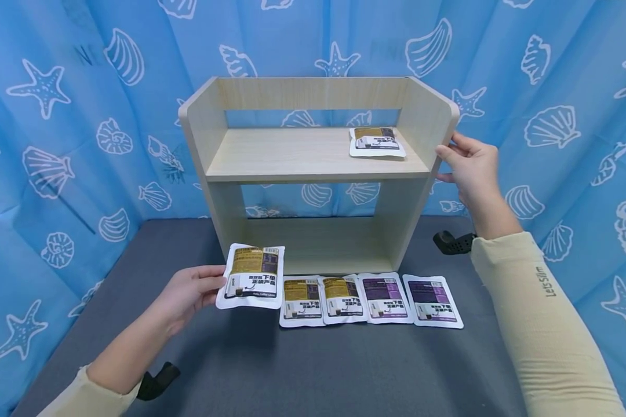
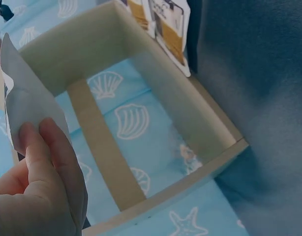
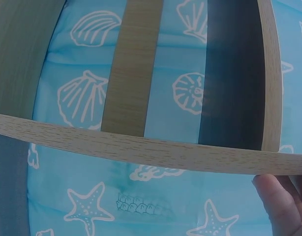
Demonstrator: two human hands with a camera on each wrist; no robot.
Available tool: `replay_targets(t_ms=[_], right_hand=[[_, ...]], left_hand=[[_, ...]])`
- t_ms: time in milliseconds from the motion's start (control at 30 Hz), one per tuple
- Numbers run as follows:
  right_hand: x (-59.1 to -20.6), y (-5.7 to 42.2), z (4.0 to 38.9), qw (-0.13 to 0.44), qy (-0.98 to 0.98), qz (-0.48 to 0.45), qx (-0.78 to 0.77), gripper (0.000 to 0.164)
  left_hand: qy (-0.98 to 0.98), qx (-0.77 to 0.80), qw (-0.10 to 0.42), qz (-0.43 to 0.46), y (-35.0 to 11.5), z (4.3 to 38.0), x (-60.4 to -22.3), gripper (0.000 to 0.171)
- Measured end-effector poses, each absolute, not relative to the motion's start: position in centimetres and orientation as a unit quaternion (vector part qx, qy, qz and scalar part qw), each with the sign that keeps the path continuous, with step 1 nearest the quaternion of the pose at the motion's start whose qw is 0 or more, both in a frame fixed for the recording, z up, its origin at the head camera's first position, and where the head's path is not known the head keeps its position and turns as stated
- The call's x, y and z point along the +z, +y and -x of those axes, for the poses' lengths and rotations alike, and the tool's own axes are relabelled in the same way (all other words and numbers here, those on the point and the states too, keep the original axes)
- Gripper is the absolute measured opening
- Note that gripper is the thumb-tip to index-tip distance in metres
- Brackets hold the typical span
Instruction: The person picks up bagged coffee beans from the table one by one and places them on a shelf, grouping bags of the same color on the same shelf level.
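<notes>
- While we are gripping a flat rectangular pouch, white-rimmed with a gold, purple and white label [image 1: 254, 272], by its left edge in our left hand [image 1: 190, 294], we are keeping its printed face toward us.
- We are holding that pouch above the dark grey tabletop [image 1: 344, 370], before the lower left part of a pale wooden two-level shelf [image 1: 281, 152].
- With our right hand [image 1: 472, 167], we are grasping the front edge of the shelf's right side panel.
- On the upper board, near its right end, a similar gold-labelled pouch [image 1: 377, 142] is lying flat.
- Just in front of the shelf, two gold-labelled pouches [image 1: 302, 301] and two purple-labelled pouches [image 1: 386, 298] are lying in a row.
- Behind everything, a blue curtain with white seashells [image 1: 501, 35] is hanging.
</notes>
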State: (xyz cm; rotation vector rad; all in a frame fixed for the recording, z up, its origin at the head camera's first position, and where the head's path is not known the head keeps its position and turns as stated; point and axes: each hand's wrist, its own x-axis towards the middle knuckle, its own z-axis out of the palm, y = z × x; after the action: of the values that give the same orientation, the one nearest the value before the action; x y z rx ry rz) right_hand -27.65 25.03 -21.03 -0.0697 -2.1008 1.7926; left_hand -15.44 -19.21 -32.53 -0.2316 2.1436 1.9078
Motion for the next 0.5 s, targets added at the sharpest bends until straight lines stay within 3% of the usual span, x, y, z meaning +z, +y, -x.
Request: replay_targets(t_ms=[500], right_hand=[[-21.1,24.9,27.7,0.189,-0.749,0.030,0.634,0.051]], left_hand=[[0.735,0.663,0.129,0.062,-18.8,15.2,-30.7,0.046]])
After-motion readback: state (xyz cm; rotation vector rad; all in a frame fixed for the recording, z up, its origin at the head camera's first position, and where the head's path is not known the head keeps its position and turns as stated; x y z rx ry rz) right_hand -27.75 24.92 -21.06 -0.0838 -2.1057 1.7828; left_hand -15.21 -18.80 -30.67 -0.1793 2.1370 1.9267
